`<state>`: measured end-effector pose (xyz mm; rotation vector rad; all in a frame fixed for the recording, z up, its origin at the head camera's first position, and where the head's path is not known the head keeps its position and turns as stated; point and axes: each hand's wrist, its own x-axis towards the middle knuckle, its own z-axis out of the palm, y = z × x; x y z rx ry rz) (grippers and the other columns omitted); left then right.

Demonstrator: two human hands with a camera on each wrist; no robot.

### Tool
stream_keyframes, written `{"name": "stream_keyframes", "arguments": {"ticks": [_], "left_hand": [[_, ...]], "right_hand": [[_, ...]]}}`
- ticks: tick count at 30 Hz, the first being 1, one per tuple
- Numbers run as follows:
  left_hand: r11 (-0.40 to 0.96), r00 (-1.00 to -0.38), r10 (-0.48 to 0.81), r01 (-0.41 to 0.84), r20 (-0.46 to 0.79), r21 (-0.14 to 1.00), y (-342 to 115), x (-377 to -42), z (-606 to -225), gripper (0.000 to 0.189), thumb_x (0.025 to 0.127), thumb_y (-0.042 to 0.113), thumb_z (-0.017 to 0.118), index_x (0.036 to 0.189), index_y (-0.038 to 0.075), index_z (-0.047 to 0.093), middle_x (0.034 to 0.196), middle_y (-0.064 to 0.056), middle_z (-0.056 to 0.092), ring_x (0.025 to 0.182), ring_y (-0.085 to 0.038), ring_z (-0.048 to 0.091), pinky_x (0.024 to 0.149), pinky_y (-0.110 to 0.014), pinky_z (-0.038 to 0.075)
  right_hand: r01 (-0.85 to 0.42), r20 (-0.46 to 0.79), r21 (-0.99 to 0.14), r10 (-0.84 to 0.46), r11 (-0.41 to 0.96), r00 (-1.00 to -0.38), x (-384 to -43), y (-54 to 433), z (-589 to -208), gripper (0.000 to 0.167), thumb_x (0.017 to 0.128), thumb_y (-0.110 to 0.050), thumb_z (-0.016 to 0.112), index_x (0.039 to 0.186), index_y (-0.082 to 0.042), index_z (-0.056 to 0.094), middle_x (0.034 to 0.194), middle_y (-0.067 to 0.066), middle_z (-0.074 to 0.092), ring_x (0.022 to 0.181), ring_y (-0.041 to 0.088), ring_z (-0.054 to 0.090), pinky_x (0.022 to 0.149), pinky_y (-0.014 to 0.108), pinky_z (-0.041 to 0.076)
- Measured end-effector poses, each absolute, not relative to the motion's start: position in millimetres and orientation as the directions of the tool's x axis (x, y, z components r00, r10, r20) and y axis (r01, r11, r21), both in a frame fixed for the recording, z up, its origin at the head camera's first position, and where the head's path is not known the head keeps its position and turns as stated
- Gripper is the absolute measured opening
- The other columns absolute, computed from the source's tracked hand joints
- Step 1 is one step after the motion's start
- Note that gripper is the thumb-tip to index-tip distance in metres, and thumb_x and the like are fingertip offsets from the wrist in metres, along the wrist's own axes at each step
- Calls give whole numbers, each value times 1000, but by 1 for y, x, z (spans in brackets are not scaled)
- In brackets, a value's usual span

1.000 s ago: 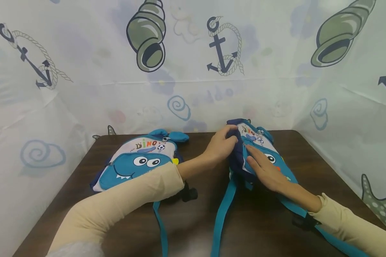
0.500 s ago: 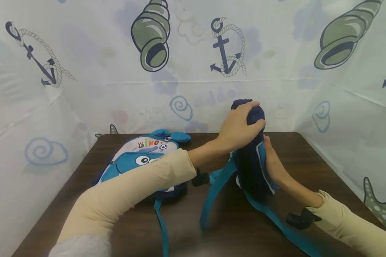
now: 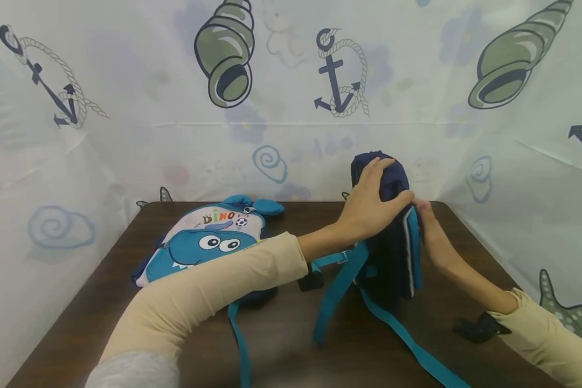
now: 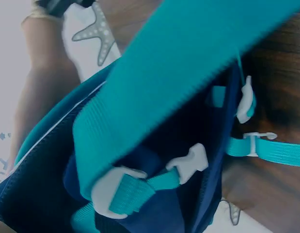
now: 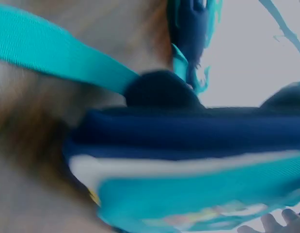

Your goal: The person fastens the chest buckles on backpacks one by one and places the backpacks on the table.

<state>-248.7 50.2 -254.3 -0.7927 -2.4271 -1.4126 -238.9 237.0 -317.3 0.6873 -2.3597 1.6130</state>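
Observation:
A small navy and teal backpack (image 3: 388,264) stands on its bottom on the right of the table, its side turned to the head camera. My left hand (image 3: 371,207) grips its upper side, fingers spread over the navy panel and thumb reaching toward the front edge. At that edge my right hand (image 3: 434,240) holds the bag, its fingertips close to the left thumb and partly hidden behind the bag. The left wrist view shows a teal shoulder strap (image 4: 154,82) and a pale buckle (image 4: 111,191) on the back. Curled fingers (image 5: 271,223) show beside the front in the right wrist view.
A second dino backpack (image 3: 213,237) lies face up on the left of the brown table (image 3: 291,345), partly behind my left sleeve. Teal straps (image 3: 412,342) trail toward the front. Printed white cloth (image 3: 291,81) walls in the back and sides.
The right backpack has been raised from lying tilted with its dino front showing to standing side-on. My left hand moved up and right with it; the right hand shifted toward its upper front edge.

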Motion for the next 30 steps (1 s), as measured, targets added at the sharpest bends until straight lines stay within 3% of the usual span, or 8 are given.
{"name": "stream_keyframes", "arguments": {"ticks": [5,10,13,18,22,27,30], "left_hand": [[352,-849,283,525,447,775,53,-250,-255,68,96,40,60,154,22,29,164,1,28,142,-22,44,112,-48,42],[350,-873,255,485,416,802,56,-250,-257,75,94,42,62,155,22,23,161,-1,32,135,-26,51,107,-48,47],[334,-885,246,460,395,822,60,-249,-259,79,94,44,62,156,22,19,161,-1,31,136,-27,50,109,-51,45],[309,-892,243,444,382,841,61,-248,-262,85,93,49,62,158,20,15,163,0,26,142,-25,44,113,-53,40],[259,-899,236,424,369,868,59,-249,-269,90,92,51,64,158,20,12,164,2,20,144,-22,39,116,-51,36],[161,-915,246,366,321,917,54,-252,-276,98,90,52,67,160,18,8,166,1,13,151,-22,27,121,-49,28],[126,-903,284,367,321,922,50,-253,-284,97,90,51,68,160,20,8,166,2,15,152,-19,23,121,-49,27]], "right_hand": [[-599,572,-678,-206,427,-794,-248,244,-276,57,110,-35,14,146,3,38,151,22,37,141,22,39,114,20,33],[-677,643,-459,-311,576,-700,-264,236,-224,51,110,-33,26,139,4,47,145,24,42,137,39,36,117,55,28],[-663,536,-378,-431,646,-726,-280,227,-194,53,109,-37,29,137,3,50,144,24,43,136,42,37,112,67,27],[-592,207,-279,-555,756,-806,-307,204,-162,63,107,-48,25,145,-2,46,148,23,43,141,41,34,117,64,23],[-550,15,-288,-570,784,-821,-317,188,-167,72,105,-57,23,148,-4,45,152,21,42,144,41,33,118,63,20],[-527,-65,-331,-576,783,-815,-315,180,-176,76,103,-60,17,149,-6,44,156,19,38,148,41,28,119,64,17],[-529,-72,-285,-569,799,-819,-310,180,-176,75,104,-60,19,150,-6,43,157,19,36,149,41,27,119,63,17]]}}
